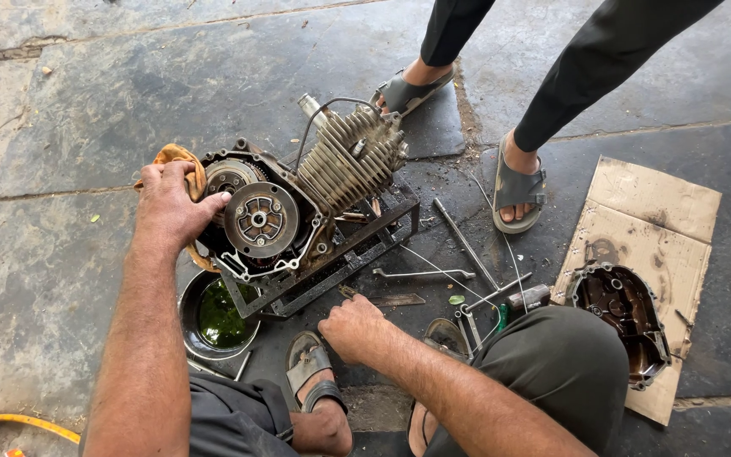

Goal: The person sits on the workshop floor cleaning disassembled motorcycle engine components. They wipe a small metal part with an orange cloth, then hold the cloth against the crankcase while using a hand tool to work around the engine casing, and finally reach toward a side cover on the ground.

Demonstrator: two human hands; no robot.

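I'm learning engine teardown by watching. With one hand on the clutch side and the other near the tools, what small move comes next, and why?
Probably the right hand picks up the spanner lying just beyond it: the left hand already rests beside the exposed clutch, and the right looks empty.

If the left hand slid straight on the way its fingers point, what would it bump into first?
Probably the round metal clutch disc on the engine. The left hand points rightward and its fingertips already sit at the disc's edge, though depth is hard to judge.
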